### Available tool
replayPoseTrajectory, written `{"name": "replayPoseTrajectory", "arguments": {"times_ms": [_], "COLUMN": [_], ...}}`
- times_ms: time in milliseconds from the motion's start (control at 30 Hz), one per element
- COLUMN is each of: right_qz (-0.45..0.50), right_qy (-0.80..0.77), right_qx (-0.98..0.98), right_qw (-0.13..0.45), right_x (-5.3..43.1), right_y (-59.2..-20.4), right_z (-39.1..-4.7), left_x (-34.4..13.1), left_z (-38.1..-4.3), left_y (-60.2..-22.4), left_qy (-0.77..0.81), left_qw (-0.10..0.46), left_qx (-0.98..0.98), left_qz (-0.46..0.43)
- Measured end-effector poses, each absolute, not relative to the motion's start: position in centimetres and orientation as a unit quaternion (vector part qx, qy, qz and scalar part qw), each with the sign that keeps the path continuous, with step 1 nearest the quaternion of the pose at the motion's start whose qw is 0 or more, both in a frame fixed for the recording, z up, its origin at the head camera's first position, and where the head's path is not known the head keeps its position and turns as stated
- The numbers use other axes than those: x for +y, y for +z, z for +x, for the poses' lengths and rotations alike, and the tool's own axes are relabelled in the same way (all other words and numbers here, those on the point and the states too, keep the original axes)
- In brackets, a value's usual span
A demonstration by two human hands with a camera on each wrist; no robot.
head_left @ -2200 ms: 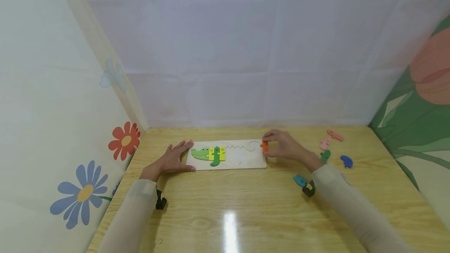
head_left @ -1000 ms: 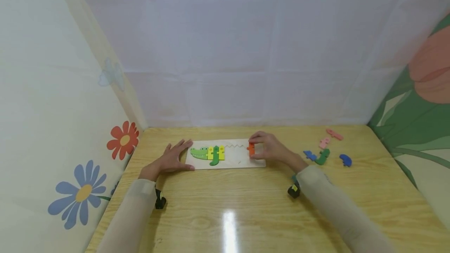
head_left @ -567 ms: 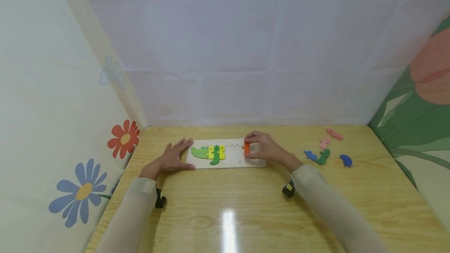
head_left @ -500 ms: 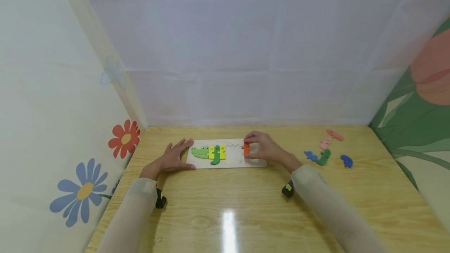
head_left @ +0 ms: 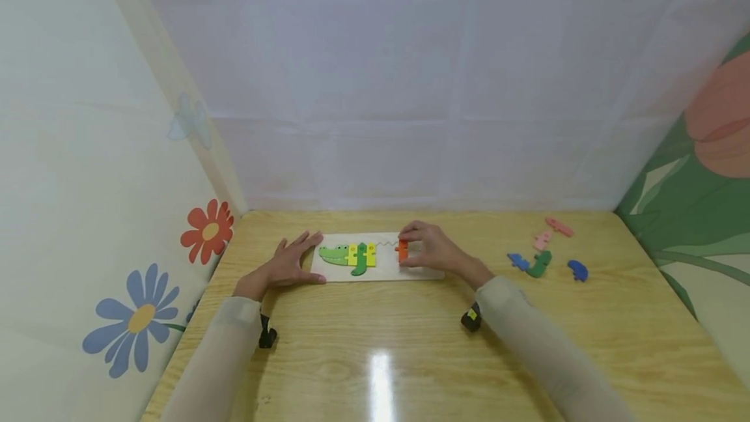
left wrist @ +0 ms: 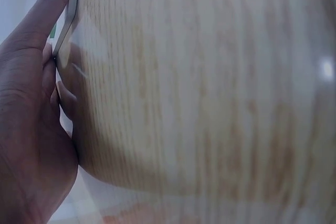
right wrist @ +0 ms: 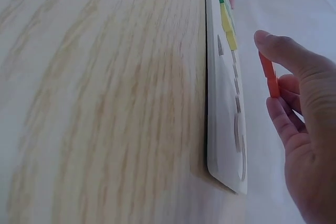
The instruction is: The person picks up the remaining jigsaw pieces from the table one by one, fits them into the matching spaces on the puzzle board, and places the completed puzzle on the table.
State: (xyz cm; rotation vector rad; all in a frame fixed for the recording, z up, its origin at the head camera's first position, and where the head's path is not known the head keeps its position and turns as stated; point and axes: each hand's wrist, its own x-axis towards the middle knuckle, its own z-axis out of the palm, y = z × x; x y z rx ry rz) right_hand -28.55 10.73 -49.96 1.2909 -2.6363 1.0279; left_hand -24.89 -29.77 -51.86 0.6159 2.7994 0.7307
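Note:
A pale wooden puzzle board (head_left: pixel 346 274) lies flat on the table. On its left half sit a light green crocodile head (head_left: pixel 334 254), two yellow puzzle pieces (head_left: pixel 370 255) and a green puzzle piece (head_left: pixel 359 269) with a leg. My left hand (head_left: pixel 287 262) rests at the board's left end, thumb and fingers spread along its corners. An orange puzzle piece (right wrist: pixel 268 72) is pinched between thumb and fingertips of my right hand (head_left: pixel 433 249). In the right wrist view that piece is held above the board's surface, over its bare right half.
Loose puzzle pieces lie on the table at the right: two pink pieces (head_left: pixel 542 239), a green piece (head_left: pixel 540 264), a light blue piece (head_left: pixel 518 261) and a dark blue piece (head_left: pixel 578 270). A white cloth wall (head_left: pixel 375 116) stands behind the table (head_left: pixel 328 344).
My right hand has moved left with the orange piece, from the board's right end to over its right half. The left hand has stayed in place.

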Motion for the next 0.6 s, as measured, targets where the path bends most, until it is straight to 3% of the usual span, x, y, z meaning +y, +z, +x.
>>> {"name": "replayPoseTrajectory", "arguments": {"times_ms": [600], "right_qz": [0.404], "right_qy": [0.306], "right_qx": [-0.862], "right_qw": [0.001], "right_x": [9.0], "right_y": [-50.2], "right_z": [-28.3], "left_x": [-29.7], "left_z": [-24.8], "left_y": [-51.8], "left_qy": [0.241], "left_qw": [0.096], "left_qx": [0.945], "left_qz": [0.201]}}
